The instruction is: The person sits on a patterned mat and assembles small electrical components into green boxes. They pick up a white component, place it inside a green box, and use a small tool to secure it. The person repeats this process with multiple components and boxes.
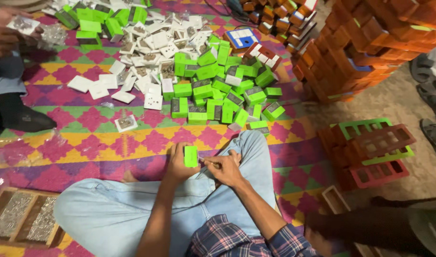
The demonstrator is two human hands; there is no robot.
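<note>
Left hand [179, 165] clamped on small bright green rectangular plastic box [191, 156], over lap near woven patterned mat's [108, 138] front edge; right hand [225, 170] pinched on thin tool [207, 161], touching box; green box pile [222, 90] mid-mat.

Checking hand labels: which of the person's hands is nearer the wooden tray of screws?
Left. The left hand holding a green part sits closer to the wooden tray; the right hand lies farther off.

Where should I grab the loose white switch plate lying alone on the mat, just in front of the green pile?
Take the white switch plate by its two opposite edges, coming straight down from above. It lies flat on the mat, apart from the green boxes, so its sides are free. The left hand already holds a green piece, and the right hand seems busy too.
</note>
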